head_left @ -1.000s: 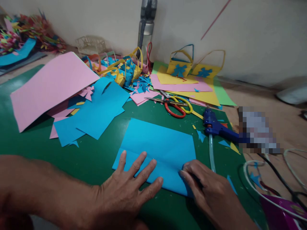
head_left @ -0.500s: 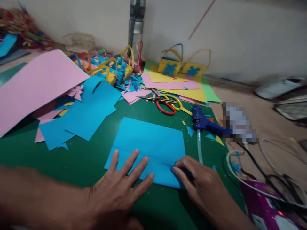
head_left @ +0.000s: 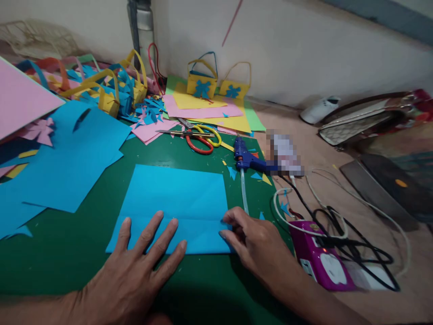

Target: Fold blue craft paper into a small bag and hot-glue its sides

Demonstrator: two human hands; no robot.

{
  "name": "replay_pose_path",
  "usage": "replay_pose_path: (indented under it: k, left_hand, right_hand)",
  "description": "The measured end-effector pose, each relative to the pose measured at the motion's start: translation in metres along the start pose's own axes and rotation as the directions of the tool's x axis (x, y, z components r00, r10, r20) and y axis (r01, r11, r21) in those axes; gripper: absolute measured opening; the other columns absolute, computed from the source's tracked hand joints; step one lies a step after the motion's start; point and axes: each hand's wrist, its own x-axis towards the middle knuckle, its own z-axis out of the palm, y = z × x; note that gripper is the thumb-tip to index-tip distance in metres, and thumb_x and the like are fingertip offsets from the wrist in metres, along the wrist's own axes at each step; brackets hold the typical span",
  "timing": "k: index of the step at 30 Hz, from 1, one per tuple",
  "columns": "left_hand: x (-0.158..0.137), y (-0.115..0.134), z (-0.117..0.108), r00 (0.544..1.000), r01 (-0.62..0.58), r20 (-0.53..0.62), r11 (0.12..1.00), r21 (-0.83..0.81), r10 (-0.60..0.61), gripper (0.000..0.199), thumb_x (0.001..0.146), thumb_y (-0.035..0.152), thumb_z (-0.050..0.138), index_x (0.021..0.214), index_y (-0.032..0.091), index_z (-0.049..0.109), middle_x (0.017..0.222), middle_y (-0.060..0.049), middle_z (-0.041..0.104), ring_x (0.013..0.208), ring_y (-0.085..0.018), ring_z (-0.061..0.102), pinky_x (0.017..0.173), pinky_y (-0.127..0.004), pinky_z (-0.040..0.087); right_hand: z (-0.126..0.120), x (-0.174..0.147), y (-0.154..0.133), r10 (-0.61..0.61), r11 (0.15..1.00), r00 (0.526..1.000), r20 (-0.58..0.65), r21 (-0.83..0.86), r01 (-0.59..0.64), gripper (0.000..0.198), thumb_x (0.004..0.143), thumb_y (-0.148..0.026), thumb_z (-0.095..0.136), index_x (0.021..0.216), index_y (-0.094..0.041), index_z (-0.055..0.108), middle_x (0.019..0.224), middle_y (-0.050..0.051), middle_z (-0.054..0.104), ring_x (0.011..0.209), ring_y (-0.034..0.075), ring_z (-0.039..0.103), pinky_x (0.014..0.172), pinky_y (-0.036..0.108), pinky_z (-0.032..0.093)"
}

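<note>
A folded sheet of blue paper (head_left: 179, 189) lies flat on the green board (head_left: 67, 257), in front of the person. A crease runs across it from left to right, and the part below this line seems to be a folded strip.

The left hand (head_left: 131, 266) rests on the lower left part of this paper; its fingers are straight and spread apart, and they grasp nothing. The right hand (head_left: 250, 239) is at the right edge, with bent fingers. Its thumb and forefinger point to the paper there, with a small gap between their tips; I cannot tell if they pinch the edge.

Just beyond the right edge lies a blue glue gun (head_left: 241, 153), from which a clear glue stick (head_left: 244, 189) comes toward the person. Behind the paper are scissors handles in red and yellow (head_left: 200, 151). To the left, other blue sheets (head_left: 81, 162) overlap, near a large pink sheet (head_left: 23, 101).

Farther back, two small yellow paper bags (head_left: 203, 88) with blue bows stand near the wall (head_left: 287, 54). At the right, beside the board, there is a purple box (head_left: 302, 237) with tangled cables.
</note>
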Motion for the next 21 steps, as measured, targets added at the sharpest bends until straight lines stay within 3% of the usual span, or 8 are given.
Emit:
replay_pose_path:
  k: [4,16,18,21]
  left_hand:
    - [-0.0021,0.0055,0.0022,0.995,0.045,-0.088,0.996,0.073,-0.038,0.085,0.064,0.056,0.071,0.138,0.036,0.035,0.151,-0.010,0.021,0.136,-0.047,0.010,0.093,-0.079,0.012]
    - [-0.0050,0.0056,0.0056,0.991,0.037,-0.135,0.993,0.113,-0.021,0.083,0.064,0.059,0.068,0.138,0.036,0.037,0.150,-0.008,0.024,0.137,-0.043,0.009,0.097,-0.075,0.007]
    - [-0.0060,0.0056,0.0057,0.987,0.021,-0.163,0.992,0.126,-0.001,0.083,0.066,0.061,0.066,0.138,0.034,0.037,0.150,-0.009,0.025,0.137,-0.042,0.009,0.097,-0.074,0.006]
    - [-0.0067,0.0055,0.0066,0.981,0.017,-0.195,0.992,0.123,0.008,0.082,0.067,0.065,0.062,0.138,0.032,0.039,0.149,-0.010,0.027,0.137,-0.042,0.010,0.099,-0.072,0.002]
  right_hand:
    - [-0.0018,-0.0005,0.0007,0.007,1.000,1.000,0.021,-0.006,-0.007,0.010,0.079,-0.014,0.057,0.086,-0.019,0.052,0.075,0.003,0.068,0.061,0.016,0.064,0.052,0.024,0.041]
    - [-0.0051,-0.0038,0.0038,0.035,0.999,0.998,0.055,-0.014,-0.034,0.011,0.080,-0.014,0.057,0.090,-0.018,0.055,0.077,0.003,0.069,0.063,0.016,0.065,0.054,0.023,0.040]
    - [-0.0064,-0.0033,0.0026,0.038,0.999,0.997,0.061,-0.040,-0.036,0.005,0.084,-0.016,0.053,0.087,-0.018,0.056,0.073,0.002,0.068,0.061,0.015,0.064,0.053,0.023,0.037]
    - [-0.0070,-0.0018,0.0006,0.043,0.994,0.995,0.089,-0.104,-0.034,0.017,0.089,-0.019,0.044,0.078,-0.018,0.057,0.061,0.001,0.063,0.053,0.014,0.059,0.050,0.024,0.032]
